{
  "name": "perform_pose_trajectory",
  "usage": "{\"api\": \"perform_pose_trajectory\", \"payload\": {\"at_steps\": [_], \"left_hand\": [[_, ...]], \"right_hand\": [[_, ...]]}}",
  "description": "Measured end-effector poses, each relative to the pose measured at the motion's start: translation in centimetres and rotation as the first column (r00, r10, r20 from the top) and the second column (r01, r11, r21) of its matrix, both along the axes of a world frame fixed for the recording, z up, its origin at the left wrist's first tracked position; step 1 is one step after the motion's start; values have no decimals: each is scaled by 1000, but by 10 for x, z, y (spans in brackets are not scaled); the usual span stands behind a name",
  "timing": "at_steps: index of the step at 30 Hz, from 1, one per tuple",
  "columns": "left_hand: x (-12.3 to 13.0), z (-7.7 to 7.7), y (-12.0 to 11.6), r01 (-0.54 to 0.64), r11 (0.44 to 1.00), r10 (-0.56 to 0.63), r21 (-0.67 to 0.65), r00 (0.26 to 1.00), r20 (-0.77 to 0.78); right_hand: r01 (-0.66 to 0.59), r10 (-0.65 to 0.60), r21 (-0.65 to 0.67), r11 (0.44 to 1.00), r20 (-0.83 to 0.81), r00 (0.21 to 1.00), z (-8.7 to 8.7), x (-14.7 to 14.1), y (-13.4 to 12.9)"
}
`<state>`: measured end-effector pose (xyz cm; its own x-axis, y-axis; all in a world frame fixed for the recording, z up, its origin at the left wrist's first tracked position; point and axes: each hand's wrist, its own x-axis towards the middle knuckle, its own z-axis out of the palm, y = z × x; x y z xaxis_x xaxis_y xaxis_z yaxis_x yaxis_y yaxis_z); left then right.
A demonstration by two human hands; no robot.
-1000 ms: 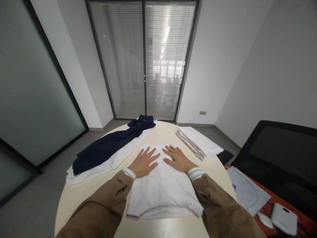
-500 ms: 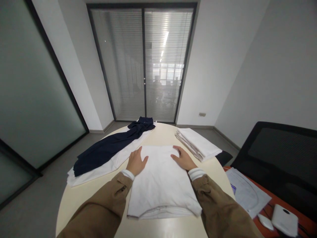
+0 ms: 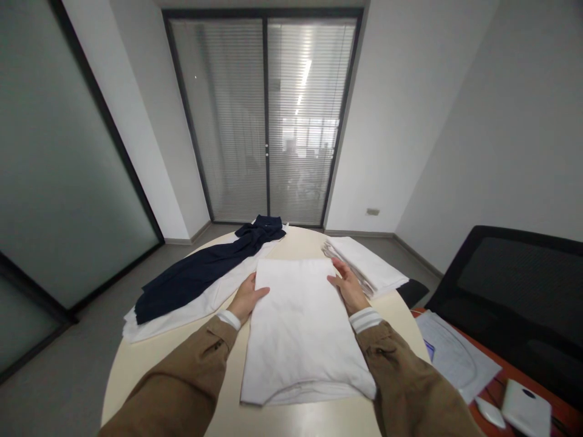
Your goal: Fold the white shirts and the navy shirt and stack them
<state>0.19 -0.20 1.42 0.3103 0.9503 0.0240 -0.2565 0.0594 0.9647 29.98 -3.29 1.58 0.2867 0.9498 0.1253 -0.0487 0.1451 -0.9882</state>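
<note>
A folded white T-shirt point(image 3: 305, 325) lies in front of me, its curved neckline at the near edge. My left hand point(image 3: 247, 297) grips its left side near the far corner, thumb on top and fingers mostly hidden behind the edge. At the far right corner, my right hand point(image 3: 350, 286) holds the other side, the thumb resting on the cloth. The far part of the shirt looks slightly raised from the table. Close beyond my right hand sits a stack of folded white cloth point(image 3: 368, 267).
On the left of the round cream table point(image 3: 136, 370) lie a dark navy garment point(image 3: 195, 276) and white fabric point(image 3: 182, 325) under it. A black mesh chair point(image 3: 510, 291) stands right, beside an orange surface with papers point(image 3: 460, 355), a mouse point(image 3: 490, 413) and a white device point(image 3: 527, 408).
Both hands have shifted from lying on the shirt to gripping its sides. The shirt's far edge has moved up and slightly right.
</note>
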Motion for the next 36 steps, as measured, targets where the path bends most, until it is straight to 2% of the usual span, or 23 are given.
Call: {"api": "perform_pose_trajectory", "payload": {"at_steps": [1,3,5,7,9,13,15,20,27,32,36], "left_hand": [[0,1,0,-49,998,49,27,999,4],[0,5,2,-134,988,133,82,991,16],[-2,8,4,-181,975,179,126,983,31],[-5,11,6,-186,970,183,153,983,31],[-9,13,5,-127,978,130,165,992,-4],[-17,15,-1,88,984,-70,155,991,-115],[-19,14,-3,129,980,-108,152,984,-139],[-23,8,2,104,982,-82,156,987,-141],[-31,4,9,177,977,-156,121,974,-163],[-33,1,11,187,975,-170,118,976,-138],[-36,5,14,110,966,-52,234,969,-242]], "right_hand": [[-32,32,2,999,-24,999,3,-2,-2],[-192,188,-50,980,-65,980,8,-7,-8],[-392,381,-108,914,-104,919,10,-12,-14],[-486,472,-110,867,-131,872,11,-16,-19],[-475,461,-91,875,-139,877,11,-18,-21],[-405,395,-111,908,-102,913,11,-17,-20],[-404,395,-122,907,-91,914,12,-16,-20],[-454,439,-123,882,-133,889,13,-13,-21],[-508,498,-107,855,-106,861,9,-6,-18],[-450,451,-139,882,-29,892,3,-4,-14],[-371,378,-115,922,49,925,-5,-1,-10]]}}
